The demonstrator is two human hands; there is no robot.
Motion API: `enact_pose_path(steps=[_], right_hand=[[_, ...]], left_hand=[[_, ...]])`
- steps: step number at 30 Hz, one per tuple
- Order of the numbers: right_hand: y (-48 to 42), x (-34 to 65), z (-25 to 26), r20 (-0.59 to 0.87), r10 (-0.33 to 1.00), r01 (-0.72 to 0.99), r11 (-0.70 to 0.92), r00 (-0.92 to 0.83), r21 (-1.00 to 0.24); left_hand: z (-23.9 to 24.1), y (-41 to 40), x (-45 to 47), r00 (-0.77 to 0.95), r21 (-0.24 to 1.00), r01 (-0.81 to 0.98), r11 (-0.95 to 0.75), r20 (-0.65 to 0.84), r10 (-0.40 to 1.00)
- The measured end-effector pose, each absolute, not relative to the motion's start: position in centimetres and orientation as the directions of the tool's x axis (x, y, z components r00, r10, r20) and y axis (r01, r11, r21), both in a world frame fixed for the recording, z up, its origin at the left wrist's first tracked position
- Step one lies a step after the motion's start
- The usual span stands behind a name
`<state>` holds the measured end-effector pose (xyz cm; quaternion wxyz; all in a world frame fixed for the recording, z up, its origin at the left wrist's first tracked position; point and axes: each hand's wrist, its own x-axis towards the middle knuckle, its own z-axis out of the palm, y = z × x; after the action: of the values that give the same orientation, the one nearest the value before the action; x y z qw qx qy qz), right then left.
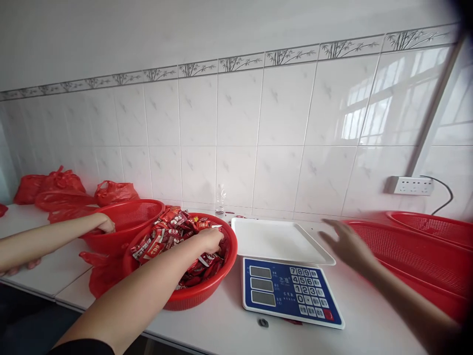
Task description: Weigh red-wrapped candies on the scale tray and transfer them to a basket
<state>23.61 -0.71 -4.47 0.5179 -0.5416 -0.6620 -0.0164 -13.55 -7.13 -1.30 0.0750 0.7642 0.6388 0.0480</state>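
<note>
A red plastic basket (207,291) heaped with red snack packets (166,234) stands at the front of the white counter. My left hand (210,240) reaches into the heap, fingers curled down around some packets. My right hand (345,245) hovers with fingers spread, slightly blurred, just right of the white tray (277,240) of a scale. It holds nothing. The scale's blue keypad panel (290,291) faces me.
Another person's hand (106,225) reaches into a second red basket (136,217) on the left; their other hand (18,268) rests on the counter edge. Red bags (55,185) lie at the back left. Empty red baskets (417,254) stand right. A water bottle (220,199) and power strip (410,186) are by the tiled wall.
</note>
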Motion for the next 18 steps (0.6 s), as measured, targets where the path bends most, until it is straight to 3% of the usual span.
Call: enact_pose_path(steps=[5,12,15,18], right_hand=[[-2.8,11.7,-7.6,0.704,0.682,0.682,0.612,-0.199,-0.401],[-4.0,8.0,-9.3,0.784,0.583,0.734,0.625,-0.213,-0.265],[-4.2,9.0,-9.4,0.815,0.545,0.710,0.653,-0.198,-0.265],[-4.5,9.6,-9.4,0.820,0.541,0.706,0.655,-0.188,-0.270]], left_hand=[[-2.0,-6.7,-14.3,0.202,0.172,0.963,-0.207,0.046,0.978],[-1.7,-5.6,-16.6,0.076,0.267,0.953,-0.140,0.234,0.969],[-1.1,-4.8,-16.7,-0.015,0.377,0.922,-0.092,0.271,0.962],[-0.8,-3.9,-15.6,-0.074,0.589,0.805,-0.061,0.202,0.977]])
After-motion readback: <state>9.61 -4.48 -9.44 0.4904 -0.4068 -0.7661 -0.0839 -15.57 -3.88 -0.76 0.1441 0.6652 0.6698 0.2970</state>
